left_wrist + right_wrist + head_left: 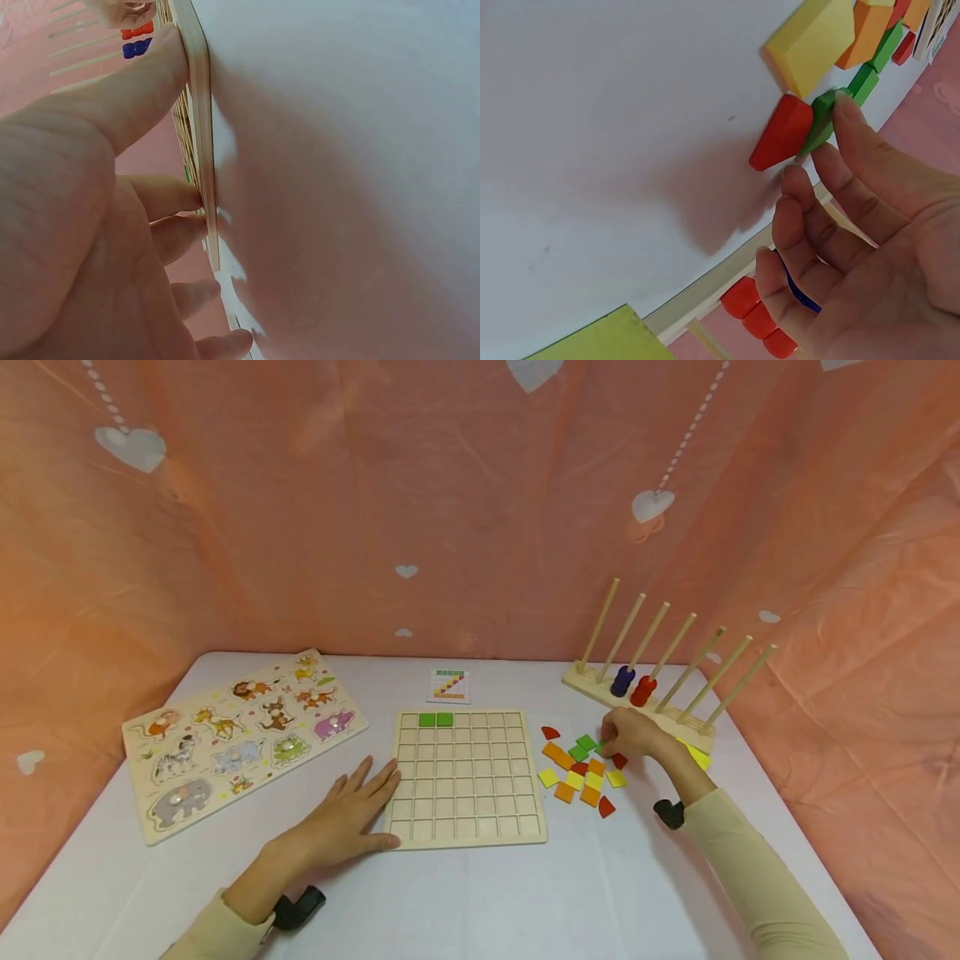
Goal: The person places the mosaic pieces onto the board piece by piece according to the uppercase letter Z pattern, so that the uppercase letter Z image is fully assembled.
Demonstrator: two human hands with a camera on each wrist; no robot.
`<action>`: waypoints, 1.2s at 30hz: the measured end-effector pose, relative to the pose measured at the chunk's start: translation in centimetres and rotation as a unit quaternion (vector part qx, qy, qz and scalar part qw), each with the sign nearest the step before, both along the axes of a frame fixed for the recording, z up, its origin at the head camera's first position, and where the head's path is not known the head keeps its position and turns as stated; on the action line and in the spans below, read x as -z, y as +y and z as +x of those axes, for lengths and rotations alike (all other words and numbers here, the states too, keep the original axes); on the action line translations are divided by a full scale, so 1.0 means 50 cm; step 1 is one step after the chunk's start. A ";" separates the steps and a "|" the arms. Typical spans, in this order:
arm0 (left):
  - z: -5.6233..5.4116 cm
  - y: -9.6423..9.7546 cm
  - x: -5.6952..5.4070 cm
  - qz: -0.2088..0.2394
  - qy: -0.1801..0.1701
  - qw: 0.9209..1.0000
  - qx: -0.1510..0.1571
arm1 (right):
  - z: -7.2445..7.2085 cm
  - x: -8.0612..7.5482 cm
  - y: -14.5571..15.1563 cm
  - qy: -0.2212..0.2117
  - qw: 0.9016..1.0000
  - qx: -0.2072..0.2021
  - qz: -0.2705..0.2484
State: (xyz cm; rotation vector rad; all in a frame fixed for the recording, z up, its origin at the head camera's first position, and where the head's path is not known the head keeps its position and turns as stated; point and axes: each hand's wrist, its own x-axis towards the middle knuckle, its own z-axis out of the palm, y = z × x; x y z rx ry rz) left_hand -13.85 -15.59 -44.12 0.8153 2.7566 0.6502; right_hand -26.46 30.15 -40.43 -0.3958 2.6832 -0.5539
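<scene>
A wooden grid board lies in the middle of the table, with two green square tiles in its top row. My left hand rests at the board's left edge with fingers spread, the thumb near the front corner. To the right of the board, my right hand pinches a green tile between thumb and index finger. That tile stands tilted beside a red quarter-round piece. Loose orange tiles, yellow tiles and more green tiles lie near this hand.
Behind the board lies a small pattern card. A wooden peg stand with blue beads and red beads rises at the back right, a yellow piece beside it. An animal puzzle board occupies the left side.
</scene>
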 end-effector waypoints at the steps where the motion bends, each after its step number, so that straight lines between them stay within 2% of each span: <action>1: 0.000 0.000 0.000 0.000 0.000 1.000 0.000 | 0.000 0.001 0.000 0.000 1.000 0.001 -0.002; 8: 0.000 0.000 0.000 -0.001 -0.002 1.000 -0.001 | 0.001 0.006 0.002 0.010 1.000 0.005 -0.020; 16: 0.000 -0.002 0.003 0.003 0.000 1.000 -0.001 | 0.005 0.010 0.011 0.030 0.996 -0.020 -0.084; 20: 0.000 -0.001 0.002 0.003 0.000 1.000 -0.002 | -0.001 0.013 0.017 0.026 0.995 -0.020 -0.099; 24: 0.000 -0.001 0.002 0.000 -0.003 1.000 -0.001 | -0.012 0.009 0.011 0.043 0.993 -0.021 -0.108; 27: 0.000 0.000 0.002 -0.002 -0.004 1.000 -0.001 | -0.026 0.001 -0.016 0.070 0.988 -0.035 -0.130; 30: 0.000 -0.001 0.002 -0.004 -0.002 1.000 0.000 | -0.041 -0.007 -0.068 0.089 0.980 -0.065 -0.163; 33: 0.000 -0.001 0.002 -0.005 -0.001 1.000 -0.001 | -0.060 -0.011 -0.135 0.089 0.974 -0.099 -0.181; 36: -0.001 -0.001 0.003 -0.007 0.002 1.000 0.000 | -0.079 -0.010 -0.203 0.073 0.976 -0.110 -0.172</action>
